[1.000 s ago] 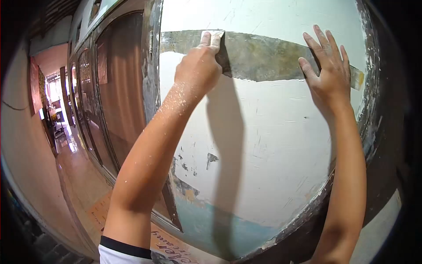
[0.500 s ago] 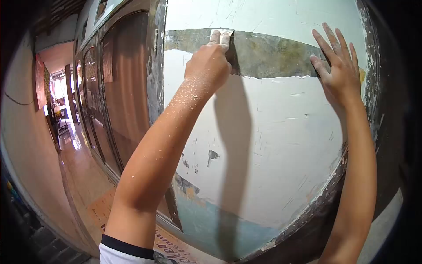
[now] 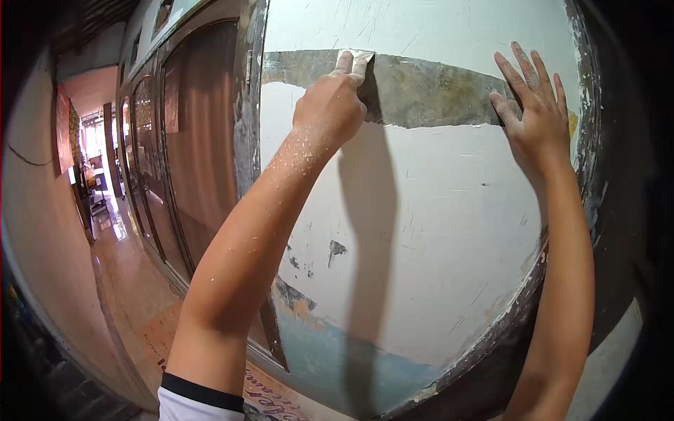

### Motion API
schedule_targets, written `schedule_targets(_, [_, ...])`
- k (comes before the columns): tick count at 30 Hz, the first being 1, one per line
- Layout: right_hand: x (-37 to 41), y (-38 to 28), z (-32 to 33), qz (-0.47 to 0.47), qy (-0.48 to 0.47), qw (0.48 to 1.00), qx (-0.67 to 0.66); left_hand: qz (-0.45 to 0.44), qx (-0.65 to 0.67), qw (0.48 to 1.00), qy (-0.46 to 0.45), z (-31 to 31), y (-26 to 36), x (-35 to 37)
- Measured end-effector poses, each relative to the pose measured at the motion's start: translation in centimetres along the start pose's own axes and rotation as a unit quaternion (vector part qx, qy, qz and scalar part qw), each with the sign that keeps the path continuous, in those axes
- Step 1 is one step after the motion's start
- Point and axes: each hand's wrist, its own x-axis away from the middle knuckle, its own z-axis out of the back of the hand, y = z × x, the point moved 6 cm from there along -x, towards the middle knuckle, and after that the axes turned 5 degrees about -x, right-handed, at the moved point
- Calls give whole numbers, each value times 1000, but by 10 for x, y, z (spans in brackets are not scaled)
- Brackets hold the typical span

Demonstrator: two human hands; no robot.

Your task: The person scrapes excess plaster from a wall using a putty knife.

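My left hand (image 3: 328,105) is closed around a scraper (image 3: 364,56), with two fingers stretched along its pale blade. The blade touches the wall panel at the upper edge of a bare grey strip (image 3: 428,91); its handle is hidden in my hand. Above the strip lies pale green paint (image 3: 421,28), and below it a white layer (image 3: 449,196). My right hand (image 3: 537,116) rests on the panel at the strip's right end, fingers spread and dusty, holding nothing. White flakes cling to my left wrist and forearm.
A wooden frame with chipped paint (image 3: 593,105) borders the panel on the right. To the left stands a brown door with glass (image 3: 203,133), beside a corridor with a shiny floor (image 3: 123,270). A printed orange sheet (image 3: 270,400) lies on the floor below.
The view has shifted slightly, so the panel and hands appear a little lower and further left. Both hands keep nearly the same places on the wall, and the scraper stays at the strip's upper edge.
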Motion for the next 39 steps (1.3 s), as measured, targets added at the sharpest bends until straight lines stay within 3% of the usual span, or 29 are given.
schedule_targets(6, [-2, 7, -6, 8, 7, 1000, 0, -26, 20, 997, 75, 5, 5, 9])
schedule_targets(16, [-1, 4, -5, -1, 6, 1000, -2, -8, -3, 1000, -1, 2, 9, 3])
schedule_targets(20, [-1, 8, -8, 10, 10, 1000, 3, -36, 12, 996, 77, 2, 14, 3])
schedule_targets(21, [-1, 5, -4, 4, 6, 1000, 5, -18, -1, 999, 28, 0, 15, 3])
schedule_targets(24, [-1, 5, -2, -4, 2, 1000, -6, -40, 1, 997, 65, 6, 20, 4])
schedule_targets(25, [0, 7, -7, 0, 18, 1000, -6, 1, -1, 1000, 8, 0, 17, -1])
schedule_targets(29, [0, 8, -9, 5, 25, 1000, 3, 5, 6, 1000, -21, -4, 20, 2])
schedule_targets(33, [-1, 8, -8, 9, 27, 1000, -4, -26, -17, 999, 26, 6, 27, 2])
schedule_targets(39, [-1, 7, -7, 3, 22, 1000, -1, -5, 3, 1000, -16, 1, 30, 1])
